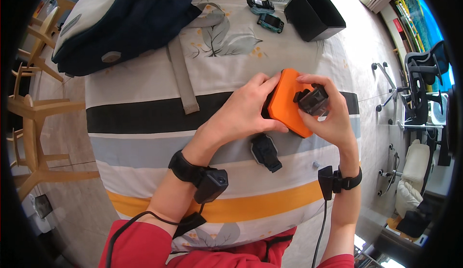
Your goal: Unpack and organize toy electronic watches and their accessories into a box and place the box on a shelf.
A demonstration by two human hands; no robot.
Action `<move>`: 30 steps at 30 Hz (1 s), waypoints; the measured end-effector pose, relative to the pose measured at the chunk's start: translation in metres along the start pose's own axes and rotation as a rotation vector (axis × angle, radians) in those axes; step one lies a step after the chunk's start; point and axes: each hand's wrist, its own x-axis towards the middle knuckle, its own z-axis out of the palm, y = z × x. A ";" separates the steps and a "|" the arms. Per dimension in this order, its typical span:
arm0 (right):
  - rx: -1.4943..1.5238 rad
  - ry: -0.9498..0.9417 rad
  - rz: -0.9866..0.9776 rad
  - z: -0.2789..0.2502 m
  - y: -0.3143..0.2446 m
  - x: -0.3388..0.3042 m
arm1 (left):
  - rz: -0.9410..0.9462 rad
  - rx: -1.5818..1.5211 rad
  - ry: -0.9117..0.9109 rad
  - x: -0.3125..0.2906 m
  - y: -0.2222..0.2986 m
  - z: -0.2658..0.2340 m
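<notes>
Apparently for steadiness, our left hand (241, 109) clamps a flat, black-edged orange box (285, 101) over the striped fabric tablecloth (140, 152); our right hand (339, 121) pinches a dark plastic device (317, 102) beside its face.

Left hand (242, 106) on box (288, 99) (orange)

Orange box (285, 101): matt, smooth, plastic-looking. Dark device (317, 102): hard plastic, glossy patches. Black box (322, 25): smooth, low sheen; card or plastic, cannot tell. Tablecloth (144, 150): matt printed cloth, creased. Bag (140, 24): matt cloth. Strap (183, 77): matt webbing. Chairs (32, 142): smooth wood. Floor (77, 210): smooth, faintly glossy.
</notes>
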 end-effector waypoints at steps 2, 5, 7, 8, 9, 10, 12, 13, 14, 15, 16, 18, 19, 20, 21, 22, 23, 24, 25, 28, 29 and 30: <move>-0.067 0.014 -0.106 0.001 0.001 0.001 | -0.009 0.013 0.001 -0.001 0.003 0.000; -0.168 0.044 -0.192 0.003 0.004 0.001 | -0.057 -0.026 -0.028 -0.001 0.004 -0.003; -0.153 0.025 -0.147 0.003 0.001 0.001 | -0.098 -0.082 -0.061 0.000 0.001 -0.005; -0.139 0.007 -0.103 0.003 0.000 0.001 | -0.104 -0.069 -0.050 0.001 -0.003 -0.004; -0.140 0.006 -0.101 0.003 0.000 0.002 | -0.108 -0.056 -0.042 0.002 -0.005 -0.003; -0.141 0.001 -0.114 0.003 0.001 0.002 | -0.109 -0.057 -0.042 0.002 -0.005 -0.002; -0.143 -0.006 -0.126 0.004 0.004 0.002 | -0.099 -0.036 -0.012 0.002 -0.006 -0.001; -0.155 -0.007 -0.159 0.005 0.006 0.002 | -0.100 -0.037 -0.012 0.002 -0.005 0.000; -0.168 -0.007 -0.193 0.006 0.009 0.002 | -0.114 -0.056 0.006 0.002 -0.004 0.000; -0.169 -0.007 -0.191 0.006 0.010 0.001 | -0.126 -0.076 0.022 0.002 -0.002 0.001; -0.142 -0.014 -0.179 0.006 0.012 0.000 | -0.125 -0.077 0.020 0.002 -0.002 0.002; -0.115 -0.015 -0.164 0.005 0.014 -0.002 | -0.117 -0.070 0.044 0.002 -0.003 0.003; -0.104 -0.015 -0.163 0.005 0.014 -0.003 | -0.114 -0.070 0.037 0.003 -0.004 0.003; -0.094 -0.013 -0.162 0.004 0.014 -0.004 | -0.142 -0.100 0.046 0.003 -0.006 0.003; -0.097 -0.004 -0.159 0.004 0.013 -0.006 | -0.168 -0.129 0.054 0.003 -0.006 0.002; -0.077 0.102 -0.217 0.005 0.011 -0.009 | -0.161 -0.128 0.045 0.003 -0.006 0.002; -0.057 0.208 -0.276 0.004 0.009 -0.013 | -0.160 -0.162 0.069 0.003 -0.006 0.003; -0.059 0.214 -0.276 0.001 0.010 -0.019 | -0.162 -0.194 0.100 0.003 -0.006 0.004; 0.070 0.286 -0.094 -0.005 0.013 -0.028 | -0.158 -0.192 0.096 0.002 -0.005 0.003; 0.166 0.258 0.256 -0.021 0.027 -0.050 | -0.188 -0.200 0.072 0.004 -0.006 0.005; 0.296 0.102 0.458 -0.021 0.028 -0.053 | -0.198 -0.180 0.066 0.005 -0.007 0.006; 0.431 -0.059 0.657 -0.019 0.027 -0.055 | -0.209 -0.156 0.059 0.006 -0.007 0.006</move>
